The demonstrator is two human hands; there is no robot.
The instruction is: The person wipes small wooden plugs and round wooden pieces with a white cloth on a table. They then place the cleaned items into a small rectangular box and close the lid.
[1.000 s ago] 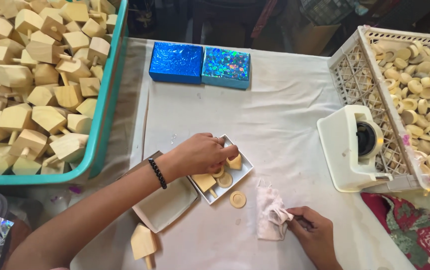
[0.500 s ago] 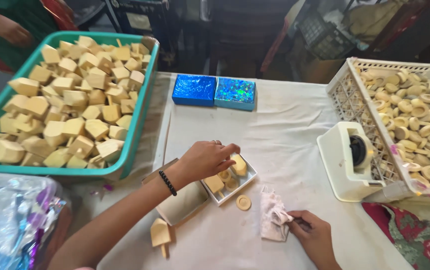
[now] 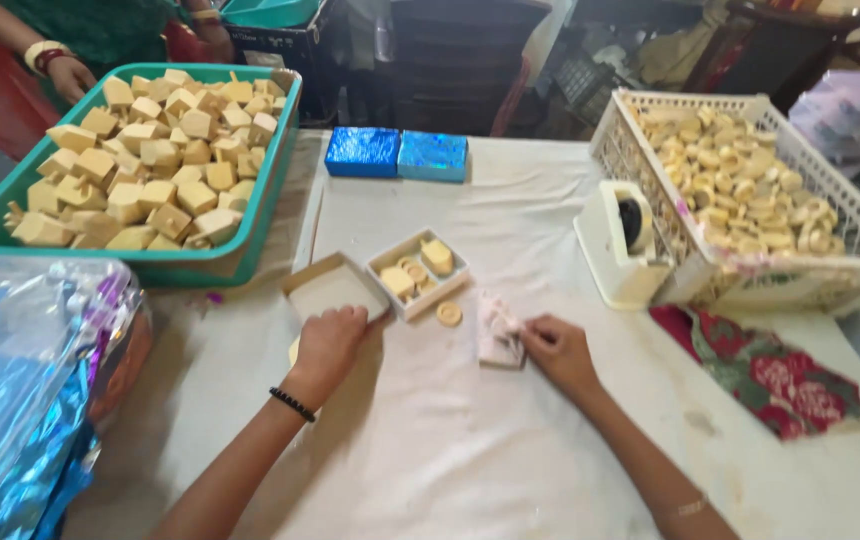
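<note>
Gripping a small white cloth pouch [image 3: 499, 335] at its gathered top, the right hand [image 3: 558, 350] is pinching the crumpled fabric against the cloth-covered desk [image 3: 450, 450] near its middle. Curled palm-down, the left hand [image 3: 328, 345] is covering a pale wooden piece [image 3: 295, 350] just beside an empty shallow box lid [image 3: 333, 290]; whether its grip is closing on that piece cannot be told. A black bead bracelet [image 3: 292, 404] is circling its wrist. Touching the lid, a small white box [image 3: 418, 272] is holding wooden tops and rings, with one loose wooden ring [image 3: 448, 313] lying beside it. Along the left edge, a teal tray [image 3: 275, 160] is brimming with blocky wooden tops. Toward the right edge, a white lattice basket [image 3: 850, 215] is holding round wooden discs.
</note>
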